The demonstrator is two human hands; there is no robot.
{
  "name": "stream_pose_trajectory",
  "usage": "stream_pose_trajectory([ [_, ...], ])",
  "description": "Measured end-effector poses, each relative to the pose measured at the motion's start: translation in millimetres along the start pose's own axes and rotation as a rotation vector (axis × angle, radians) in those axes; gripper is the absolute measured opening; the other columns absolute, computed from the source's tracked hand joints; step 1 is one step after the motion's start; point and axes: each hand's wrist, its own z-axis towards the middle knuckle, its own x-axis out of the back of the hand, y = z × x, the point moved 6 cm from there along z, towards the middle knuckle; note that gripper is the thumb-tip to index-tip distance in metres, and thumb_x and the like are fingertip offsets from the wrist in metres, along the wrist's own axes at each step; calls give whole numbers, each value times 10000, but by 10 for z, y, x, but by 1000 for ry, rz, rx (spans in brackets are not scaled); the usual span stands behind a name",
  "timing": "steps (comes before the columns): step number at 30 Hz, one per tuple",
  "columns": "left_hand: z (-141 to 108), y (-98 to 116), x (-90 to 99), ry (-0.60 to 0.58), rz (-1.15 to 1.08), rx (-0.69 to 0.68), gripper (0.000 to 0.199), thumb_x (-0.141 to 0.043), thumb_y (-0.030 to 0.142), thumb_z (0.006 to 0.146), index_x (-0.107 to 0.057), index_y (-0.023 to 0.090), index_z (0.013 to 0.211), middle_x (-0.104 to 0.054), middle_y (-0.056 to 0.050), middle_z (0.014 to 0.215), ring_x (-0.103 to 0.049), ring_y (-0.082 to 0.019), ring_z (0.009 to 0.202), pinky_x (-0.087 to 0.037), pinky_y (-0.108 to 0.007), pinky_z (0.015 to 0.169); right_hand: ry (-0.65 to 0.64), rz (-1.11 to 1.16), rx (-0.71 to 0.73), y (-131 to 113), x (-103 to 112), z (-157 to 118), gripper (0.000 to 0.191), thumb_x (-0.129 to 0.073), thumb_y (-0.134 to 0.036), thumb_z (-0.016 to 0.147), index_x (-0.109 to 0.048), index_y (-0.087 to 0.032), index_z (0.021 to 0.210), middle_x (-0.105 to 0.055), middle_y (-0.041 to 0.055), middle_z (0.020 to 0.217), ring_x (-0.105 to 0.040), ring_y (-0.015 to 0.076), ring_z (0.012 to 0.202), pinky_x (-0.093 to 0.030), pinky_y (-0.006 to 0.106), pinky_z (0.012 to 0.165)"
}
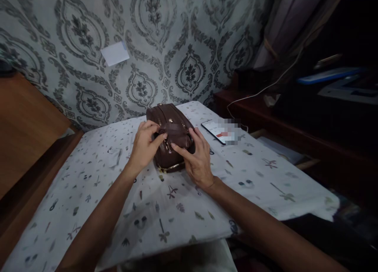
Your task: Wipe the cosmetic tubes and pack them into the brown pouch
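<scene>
A brown leather-look handbag [174, 140] with gold-coloured zips and studs lies on the cloth-covered table. My left hand [145, 144] is at its left side, thumb and fingers closed on the bag near a front zip. From the right, my right hand [198, 157] grips the bag, its thumb by the zip and its fingers over the far side edge. A strap or flap of the same brown crosses the top between my hands. Both sets of fingertips partly cover the bag, and its inside is hidden.
A phone [217, 131] with a lit screen lies to the right of the bag. A white cable [265, 91] runs over the dark furniture [236, 102] on the right. At the left stands a wooden panel [32, 134]. Patterned wallpaper [153, 47] backs the table [97, 146].
</scene>
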Motion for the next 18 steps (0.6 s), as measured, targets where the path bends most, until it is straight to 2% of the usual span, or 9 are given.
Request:
stream_pose_trajectory([
  [8,20,59,11,-29,18,29,229,-666,197,844,-551,203,646,-546,1,766,-510,-212,852,-390,-366,843,-11,-28,6,-27,20,34,655,-525,-83,941,-480,-494,1449,-176,-36,1693,-316,359,1494,-413,586,1123],
  [18,-41,81,-1,-122,-20,26,184,-626,249,864,-573,210,693,-564,-12,806,-541,-214,877,-424,-349,810,-15,127,-45,-2,20,36,502,-502,-111,953,-649,-451,1291,-232,-67,1666,-275,346,1511,-366,626,1152],
])
